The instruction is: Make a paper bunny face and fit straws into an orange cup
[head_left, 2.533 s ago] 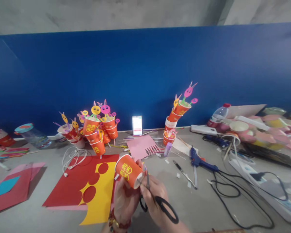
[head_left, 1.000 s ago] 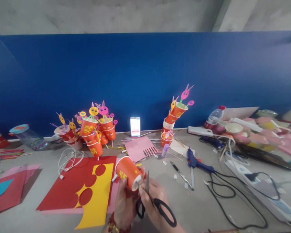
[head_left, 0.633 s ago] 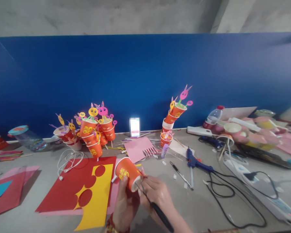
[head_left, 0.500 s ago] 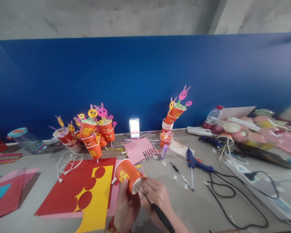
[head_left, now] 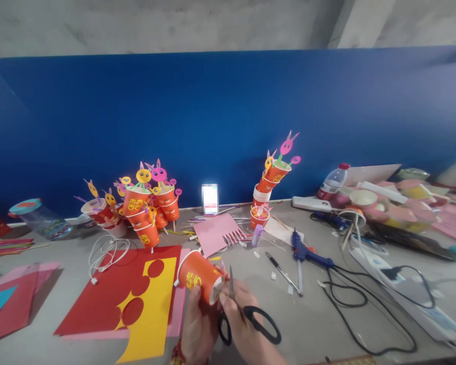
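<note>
My left hand [head_left: 198, 324] is closed round a red paper cup [head_left: 198, 276] with gold characters. The cup lies tilted, its open rim toward the upper left and its base toward my right hand. In my right hand [head_left: 240, 312] is a pair of scissors [head_left: 256, 319] with black handles, blades apart. One blade points upward; the other is at the cup's base, and I cannot tell whether it has gone in. Below the cup lie a red sheet [head_left: 99, 294] and a yellow sheet [head_left: 155, 309] with round cut-outs.
Stacked red cups with paper faces [head_left: 137, 205] stand at the back left, another stack [head_left: 275, 175] right of centre. To the right lie a pen [head_left: 285, 274], a blue glue gun [head_left: 311, 256] with its cord and a white power strip [head_left: 406, 299]. A pink sheet [head_left: 213, 233] lies behind the cup.
The scissors have opened and turned in my right hand, so both black handle loops now show and one blade points up. The cup has stayed nearly in place in my left hand.
</note>
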`<state>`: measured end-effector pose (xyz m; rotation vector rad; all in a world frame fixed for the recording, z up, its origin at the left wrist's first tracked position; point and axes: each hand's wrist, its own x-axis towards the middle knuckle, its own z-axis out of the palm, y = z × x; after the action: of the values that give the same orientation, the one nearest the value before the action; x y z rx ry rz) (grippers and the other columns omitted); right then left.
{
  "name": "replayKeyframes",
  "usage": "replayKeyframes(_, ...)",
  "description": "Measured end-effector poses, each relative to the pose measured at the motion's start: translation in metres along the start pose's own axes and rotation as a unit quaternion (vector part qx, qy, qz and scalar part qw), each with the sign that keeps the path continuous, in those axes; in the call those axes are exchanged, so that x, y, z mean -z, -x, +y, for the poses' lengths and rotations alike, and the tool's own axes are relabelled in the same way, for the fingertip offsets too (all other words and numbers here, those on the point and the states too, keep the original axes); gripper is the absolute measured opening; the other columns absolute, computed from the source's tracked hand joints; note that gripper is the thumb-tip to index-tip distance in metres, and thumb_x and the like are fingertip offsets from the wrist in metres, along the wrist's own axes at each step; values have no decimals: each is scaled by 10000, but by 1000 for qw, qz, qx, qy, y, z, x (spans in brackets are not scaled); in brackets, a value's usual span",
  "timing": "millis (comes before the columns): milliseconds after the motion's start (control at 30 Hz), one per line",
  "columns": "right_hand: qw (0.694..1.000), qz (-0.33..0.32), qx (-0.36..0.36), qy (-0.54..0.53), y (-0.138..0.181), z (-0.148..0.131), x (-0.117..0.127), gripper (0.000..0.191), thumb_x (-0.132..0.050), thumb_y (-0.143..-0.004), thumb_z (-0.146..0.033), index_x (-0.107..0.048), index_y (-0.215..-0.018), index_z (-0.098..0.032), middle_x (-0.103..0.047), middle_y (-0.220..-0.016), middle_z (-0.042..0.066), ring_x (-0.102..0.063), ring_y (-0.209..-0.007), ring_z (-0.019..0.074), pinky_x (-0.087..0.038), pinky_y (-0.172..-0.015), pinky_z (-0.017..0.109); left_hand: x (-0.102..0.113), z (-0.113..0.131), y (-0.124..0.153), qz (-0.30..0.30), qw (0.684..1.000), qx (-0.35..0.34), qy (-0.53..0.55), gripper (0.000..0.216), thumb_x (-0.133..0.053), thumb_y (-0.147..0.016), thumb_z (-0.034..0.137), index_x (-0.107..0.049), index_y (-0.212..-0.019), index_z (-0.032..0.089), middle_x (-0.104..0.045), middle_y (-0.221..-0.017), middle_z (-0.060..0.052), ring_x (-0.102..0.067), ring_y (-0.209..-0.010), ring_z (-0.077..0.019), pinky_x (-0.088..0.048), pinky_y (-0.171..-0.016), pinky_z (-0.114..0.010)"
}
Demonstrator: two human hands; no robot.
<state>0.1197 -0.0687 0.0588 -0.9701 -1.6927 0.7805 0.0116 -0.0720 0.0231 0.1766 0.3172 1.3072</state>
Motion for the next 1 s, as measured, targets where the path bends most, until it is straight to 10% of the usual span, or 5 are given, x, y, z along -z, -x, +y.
replayKeyframes(400,979,3,-161,-126,2,-7,-1,346,-444,-884,-318,-499,-562,-202,-565,-600,1,-543,-607,156,-429,-613,245,0,4,1,-37,999,-25,-10,353,-650,-870,437,-755,-1097,188,-760,-1099,-103,-607,-1202,-325,-394,-1101,-433)
replayKeyframes(733,870,66,-377,-311,9,-8,-19,384,-473,-818,-459,-562,-559,-191,-431,-428,-39,-345,-368,100,-252,-355,199,2,6,1,3,1000,-18,-5,446,-759,-763,471,-710,-1158,269,-756,-1047,-61,-683,-1028,-276,-469,-1021,-421)
replayKeyframes(867,896,84,-338,-275,11,-5,-21,379,-498,-817,-464,-567,-562,-193,-458,-451,-27,-372,-378,101,-270,-338,198,-4,7,4,18,1000,-1,-5,303,-780,-749,450,-779,-956,228,-763,-835,-39,-679,-676,-183,-532,-923,-393)
replayKeyframes(1000,920,65,-301,-242,11,0,-20,363,-509,-819,-456,-549,-573,-192,-460,-470,-31,-405,-383,98,-323,-340,187,-9,7,5,35,999,-2,4,333,-785,-748,441,-779,-950,176,-772,-916,-84,-689,-745,-201,-520,-934,-386)
